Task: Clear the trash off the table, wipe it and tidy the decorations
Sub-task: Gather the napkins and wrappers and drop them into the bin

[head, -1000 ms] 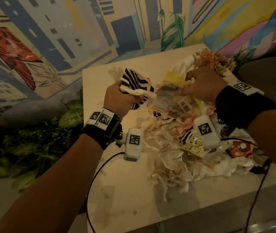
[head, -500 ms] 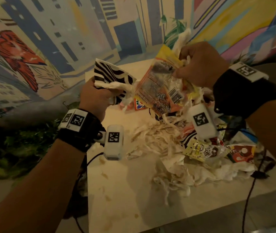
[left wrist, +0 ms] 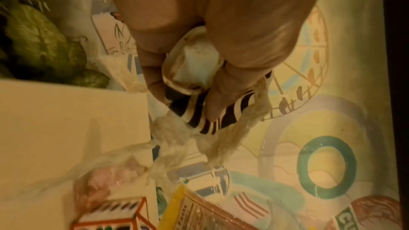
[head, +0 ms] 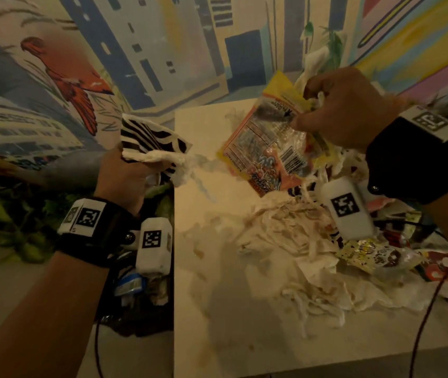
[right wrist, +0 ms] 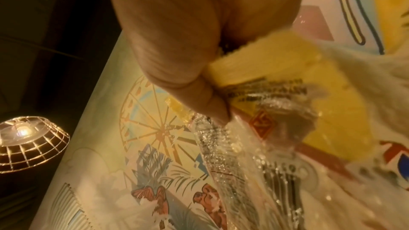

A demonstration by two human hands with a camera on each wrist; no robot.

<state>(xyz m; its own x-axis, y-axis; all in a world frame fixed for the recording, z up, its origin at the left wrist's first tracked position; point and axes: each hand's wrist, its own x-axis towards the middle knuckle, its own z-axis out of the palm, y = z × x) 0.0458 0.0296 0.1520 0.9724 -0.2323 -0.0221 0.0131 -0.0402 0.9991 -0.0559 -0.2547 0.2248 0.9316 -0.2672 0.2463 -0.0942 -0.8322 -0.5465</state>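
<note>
Two hands have lifted further off the worktop since earlier. Left hand clamps a zebra-striped paper wrapper; right hand pinches a yellow-orange plastic snack bag beside it, barcode showing, print unreadable. Left wrist: fingers curled round the wrapper. Right wrist: thumb pressing the bag.

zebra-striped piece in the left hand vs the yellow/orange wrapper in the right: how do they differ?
The zebra-striped piece is opaque black-and-white, bundled with white tissue; the yellow/orange wrapper is colourful, partly clear, with a barcode and printed text. The striped piece is crumpled inside the left hand; the wrapper hangs nearly flat from the right hand, pinched at its top. Both are trash held above the table.
</note>
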